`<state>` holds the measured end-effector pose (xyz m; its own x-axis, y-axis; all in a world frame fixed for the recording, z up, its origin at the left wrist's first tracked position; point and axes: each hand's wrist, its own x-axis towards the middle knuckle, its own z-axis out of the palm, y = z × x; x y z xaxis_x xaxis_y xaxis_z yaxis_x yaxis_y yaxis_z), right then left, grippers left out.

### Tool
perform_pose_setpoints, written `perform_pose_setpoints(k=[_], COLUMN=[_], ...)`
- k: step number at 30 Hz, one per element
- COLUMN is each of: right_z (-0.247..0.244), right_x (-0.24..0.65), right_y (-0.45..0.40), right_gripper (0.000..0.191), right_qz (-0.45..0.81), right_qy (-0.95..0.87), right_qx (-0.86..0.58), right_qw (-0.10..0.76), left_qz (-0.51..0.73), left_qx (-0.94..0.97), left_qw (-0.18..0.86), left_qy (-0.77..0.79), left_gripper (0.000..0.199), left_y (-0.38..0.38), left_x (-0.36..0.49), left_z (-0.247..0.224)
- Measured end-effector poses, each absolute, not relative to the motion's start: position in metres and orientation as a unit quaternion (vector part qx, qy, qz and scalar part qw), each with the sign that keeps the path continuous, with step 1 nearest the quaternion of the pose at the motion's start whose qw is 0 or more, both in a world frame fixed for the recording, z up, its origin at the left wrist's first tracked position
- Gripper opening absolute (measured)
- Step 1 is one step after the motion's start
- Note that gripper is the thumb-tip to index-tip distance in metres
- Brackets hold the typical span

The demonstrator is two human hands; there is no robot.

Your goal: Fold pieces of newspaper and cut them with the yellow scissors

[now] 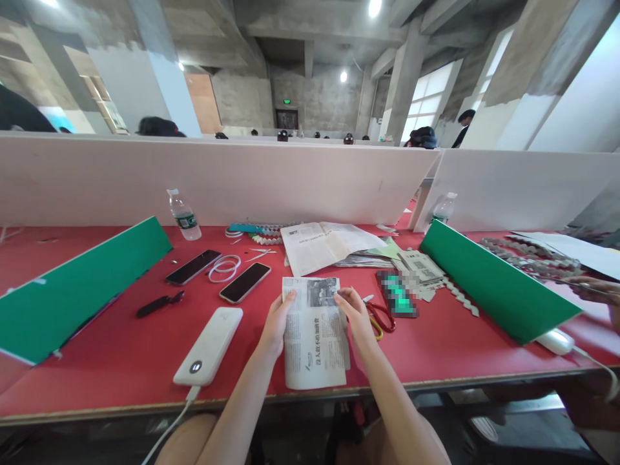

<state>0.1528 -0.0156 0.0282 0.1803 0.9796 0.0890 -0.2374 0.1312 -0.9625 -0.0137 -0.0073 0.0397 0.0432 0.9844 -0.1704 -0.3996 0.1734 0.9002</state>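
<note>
A folded sheet of newspaper [314,349] lies upright before me at the table's front edge, printed with a dark photo near its top. My left hand [277,320] grips its left side, thumb on top. On the opposite side my right hand [354,311] pinches the upper right edge, fingers bent. Just beyond the right hand lie red-handled scissors [382,316], partly hidden by that hand, with a yellow handle below. Behind the folded sheet, a larger newspaper [322,245] lies spread over a stack of papers.
A white power bank [208,345] with a cable, two phones [245,282] [194,267] and a white cable coil [224,268] are at left. Green dividers [87,278] [498,281] flank the red table. A bottle [184,216] stands behind. Another person's hand [595,289] is at far right.
</note>
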Motion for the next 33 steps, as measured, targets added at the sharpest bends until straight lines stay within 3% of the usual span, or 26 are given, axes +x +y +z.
perform_pose_setpoints(k=[5,8,15,17,20,26,33], right_z=[0.028,0.025,0.018,0.016,0.012,0.0,0.002], right_x=[0.148,0.147,0.162,0.169,0.18,0.186,0.179], right_y=[-0.019,-0.018,-0.006,-0.003,0.003,0.012,0.009], right_gripper=[0.024,0.023,0.023,0.024,0.03,0.033,0.026], right_qz=[0.57,0.574,0.509,0.504,0.521,0.548,0.577], right_qy=[-0.408,-0.381,-0.265,-0.226,-0.184,-0.135,-0.206], right_qx=[-0.432,-0.435,-0.466,-0.485,-0.491,-0.494,-0.466], right_qw=[0.567,0.58,0.673,0.678,0.674,0.661,0.638], left_qz=[0.543,0.546,0.382,0.338,0.325,0.44,0.511], left_qx=[0.353,0.372,0.527,0.591,0.653,0.665,0.64], left_qw=[0.627,0.608,0.631,0.627,0.583,0.41,0.291], left_qy=[0.433,0.441,0.423,0.379,0.358,0.444,0.495], left_gripper=[0.038,0.044,0.104,0.112,0.103,0.063,0.05], left_y=[-0.008,-0.007,-0.017,-0.023,-0.029,-0.023,-0.015], left_x=[-0.011,-0.012,-0.022,-0.022,-0.017,-0.005,-0.016], left_z=[0.04,0.039,0.043,0.046,0.047,0.032,0.023])
